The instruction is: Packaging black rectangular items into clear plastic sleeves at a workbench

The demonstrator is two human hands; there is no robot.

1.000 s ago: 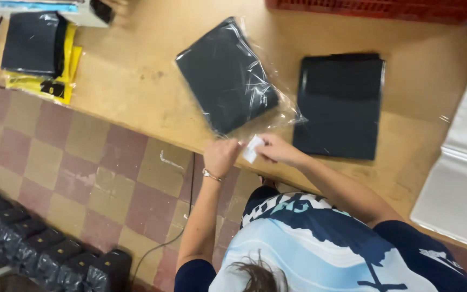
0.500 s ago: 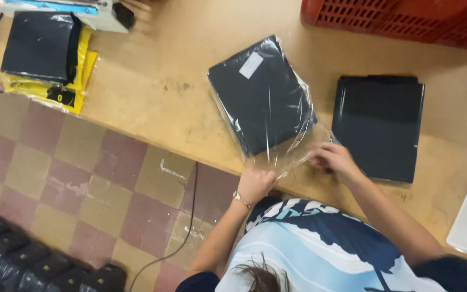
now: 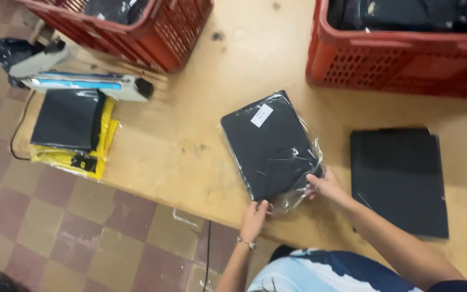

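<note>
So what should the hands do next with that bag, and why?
Probably fold the loose open end flat under the black cloth. Both the left hand and right hand pinch the clear bag at its near edge, where spare plastic bunches up.

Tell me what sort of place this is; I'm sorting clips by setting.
Probably a garment packing workshop: a folded black garment in a clear bag under both hands, red crates of dark clothing, and a heat sealer on the wooden table.
</note>
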